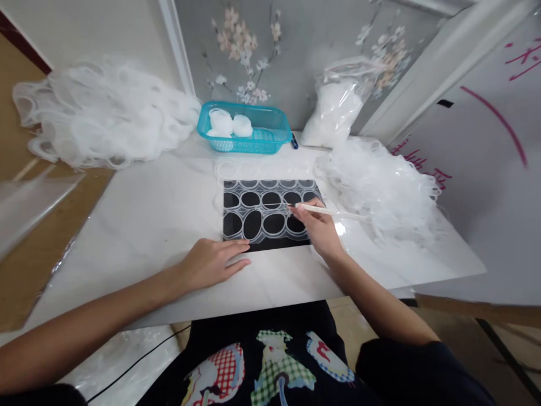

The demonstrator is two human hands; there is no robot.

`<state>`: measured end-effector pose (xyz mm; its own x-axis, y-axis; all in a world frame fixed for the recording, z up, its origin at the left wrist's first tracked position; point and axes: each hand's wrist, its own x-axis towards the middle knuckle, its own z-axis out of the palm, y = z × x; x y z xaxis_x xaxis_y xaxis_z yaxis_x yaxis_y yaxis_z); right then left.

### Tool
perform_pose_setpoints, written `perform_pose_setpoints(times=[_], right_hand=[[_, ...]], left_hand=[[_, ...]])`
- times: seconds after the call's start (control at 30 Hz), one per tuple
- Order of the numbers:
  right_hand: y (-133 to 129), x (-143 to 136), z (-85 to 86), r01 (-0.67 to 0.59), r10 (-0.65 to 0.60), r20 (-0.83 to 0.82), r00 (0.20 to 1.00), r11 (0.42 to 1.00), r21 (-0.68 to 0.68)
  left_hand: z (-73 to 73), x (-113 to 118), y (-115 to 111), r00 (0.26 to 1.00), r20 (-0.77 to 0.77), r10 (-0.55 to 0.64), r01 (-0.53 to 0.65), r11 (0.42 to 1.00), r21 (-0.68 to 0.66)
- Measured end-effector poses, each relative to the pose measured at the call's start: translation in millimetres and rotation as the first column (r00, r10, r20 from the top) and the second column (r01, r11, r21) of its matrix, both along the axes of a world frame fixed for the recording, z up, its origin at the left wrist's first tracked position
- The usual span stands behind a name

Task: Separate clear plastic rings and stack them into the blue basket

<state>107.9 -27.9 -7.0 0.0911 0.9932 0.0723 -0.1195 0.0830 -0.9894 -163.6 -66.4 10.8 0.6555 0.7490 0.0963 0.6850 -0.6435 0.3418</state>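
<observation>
In the head view, a black rectangular mat lies on the table with rows of whitish translucent rings across it. My left hand lies flat at the mat's near left corner, fingers stretched out and holding nothing. My right hand is closed around a slim white pen-like tool over the mat's right part. The tool's tip points left, near the gap between two rows of rings; whether it touches them I cannot tell. My right fingers cover some of the rings.
A big heap of white translucent rings lies at the left, another heap at the right. Behind the mat stands a blue plastic basket with white rolls, beside a clear bag of white material. A whiteboard borders the right side.
</observation>
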Motion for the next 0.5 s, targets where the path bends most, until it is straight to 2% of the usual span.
perform_pose_setpoints(times=[0.07,0.13,0.23,0.33,0.5], right_hand=[[-2.3,-4.0,1.6,-0.09,0.086,-0.084,0.993,0.995,-0.046],[1.5,-9.2,7.7,-0.186,0.179,-0.113,0.977,0.981,-0.053],[12.2,-17.1,17.5,-0.276,0.274,-0.067,0.959,0.961,-0.017],[21.3,-23.4,20.7,-0.296,0.295,-0.071,0.953,0.955,0.0],[26.7,-22.7,12.6,-0.345,0.299,-0.325,0.897,0.934,-0.094]], left_hand=[[6.5,6.7,8.8,0.999,0.035,0.028,-0.03,0.997,0.07],[16.0,17.5,24.3,0.992,0.03,0.124,-0.127,0.986,0.104],[26.6,37.8,53.9,0.958,-0.078,0.278,-0.272,0.959,0.075],[25.5,54.2,76.0,0.954,-0.121,0.276,-0.28,0.96,-0.022],[14.9,57.1,87.8,0.956,-0.011,0.293,-0.293,0.953,-0.078]])
